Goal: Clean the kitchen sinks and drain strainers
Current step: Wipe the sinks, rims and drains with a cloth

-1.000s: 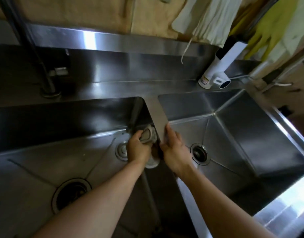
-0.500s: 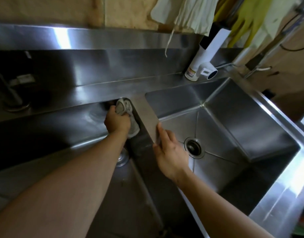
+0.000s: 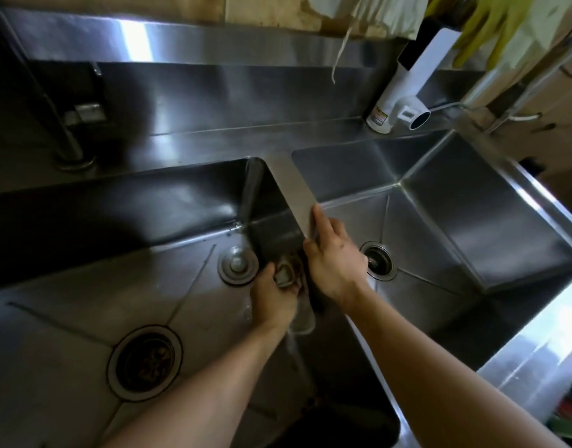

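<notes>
**Sink divider wiped, strainers not yet touched**

Sinks filled the whole view – a left basin [image 3: 84, 286] and a right basin [image 3: 440, 253], split by a narrow steel divider [image 3: 294, 192] running away from the person. Nearest the camera, in the left basin's floor, sat a large drain strainer [image 3: 145, 362] with dark bits that looked like debris in its basket. Just past it, the left hand [image 3: 273, 299] was curled round a crumpled grey cloth [image 3: 286, 274] and pressed it against the left face of the divider. Right beside it, the right hand [image 3: 331, 260] lay over the divider's top edge, fingers mostly straight and holding nothing, apparently bracing. A smaller round drain fitting [image 3: 237, 265] sat near the left hand, and the right basin's drain [image 3: 378, 260] showed just beyond the right hand.

Farther back, a faucet post [image 3: 65, 137] rose from the rear ledge at left, a white bottle [image 3: 398, 88] leaned at right, and yellow gloves [image 3: 485, 30] and pale cloths [image 3: 385, 14] hung along the wall.

By my reading, the step in hand was wiping the left basin's inner wall. The next move probably called for firm, steady pressure along that wall – then lifting out the large strainer to empty and rinse it.
</notes>
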`<action>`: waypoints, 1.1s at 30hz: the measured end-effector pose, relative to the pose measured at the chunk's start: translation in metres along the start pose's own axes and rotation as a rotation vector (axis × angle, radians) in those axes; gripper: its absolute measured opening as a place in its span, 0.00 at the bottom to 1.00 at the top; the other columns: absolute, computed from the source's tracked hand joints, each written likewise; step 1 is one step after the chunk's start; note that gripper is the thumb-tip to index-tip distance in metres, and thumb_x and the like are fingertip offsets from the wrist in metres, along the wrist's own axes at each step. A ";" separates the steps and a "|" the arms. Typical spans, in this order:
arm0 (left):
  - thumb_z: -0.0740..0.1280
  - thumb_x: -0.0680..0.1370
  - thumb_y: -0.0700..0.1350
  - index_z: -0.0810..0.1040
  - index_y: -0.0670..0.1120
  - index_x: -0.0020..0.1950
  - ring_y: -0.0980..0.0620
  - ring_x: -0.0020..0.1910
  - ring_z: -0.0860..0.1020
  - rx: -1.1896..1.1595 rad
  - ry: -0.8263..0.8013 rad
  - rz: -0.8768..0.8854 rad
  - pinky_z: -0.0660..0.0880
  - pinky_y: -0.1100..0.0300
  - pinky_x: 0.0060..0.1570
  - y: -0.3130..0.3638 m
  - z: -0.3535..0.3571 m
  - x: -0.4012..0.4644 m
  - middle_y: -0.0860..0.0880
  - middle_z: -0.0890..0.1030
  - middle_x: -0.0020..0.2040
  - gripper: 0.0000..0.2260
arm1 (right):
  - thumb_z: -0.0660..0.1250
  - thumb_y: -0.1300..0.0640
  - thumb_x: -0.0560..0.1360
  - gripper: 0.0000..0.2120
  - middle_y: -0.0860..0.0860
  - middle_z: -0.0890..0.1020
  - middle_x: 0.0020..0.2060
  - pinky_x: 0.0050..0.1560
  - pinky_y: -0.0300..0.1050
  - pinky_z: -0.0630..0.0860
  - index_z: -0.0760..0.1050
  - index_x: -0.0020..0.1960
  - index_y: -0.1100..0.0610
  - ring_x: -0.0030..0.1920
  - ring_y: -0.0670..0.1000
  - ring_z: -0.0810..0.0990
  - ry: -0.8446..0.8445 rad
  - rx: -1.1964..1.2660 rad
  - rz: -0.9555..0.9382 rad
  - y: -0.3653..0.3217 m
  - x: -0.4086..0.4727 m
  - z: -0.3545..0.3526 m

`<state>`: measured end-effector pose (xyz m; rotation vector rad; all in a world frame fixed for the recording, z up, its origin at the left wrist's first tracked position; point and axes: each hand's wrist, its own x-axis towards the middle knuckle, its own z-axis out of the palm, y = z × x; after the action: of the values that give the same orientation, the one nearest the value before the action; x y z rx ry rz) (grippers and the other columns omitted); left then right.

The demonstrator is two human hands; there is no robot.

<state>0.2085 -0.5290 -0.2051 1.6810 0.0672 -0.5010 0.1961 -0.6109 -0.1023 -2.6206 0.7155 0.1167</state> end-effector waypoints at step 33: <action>0.64 0.78 0.39 0.78 0.42 0.59 0.41 0.57 0.77 0.245 0.140 -0.105 0.71 0.55 0.56 -0.044 0.011 0.048 0.41 0.80 0.56 0.11 | 0.58 0.46 0.78 0.32 0.51 0.66 0.67 0.57 0.56 0.72 0.45 0.76 0.46 0.62 0.54 0.71 0.113 -0.082 -0.062 0.003 0.000 0.011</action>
<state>0.2348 -0.5431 -0.2643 1.9597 0.2041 -0.4840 0.1954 -0.6089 -0.1130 -2.7429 0.6792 -0.0202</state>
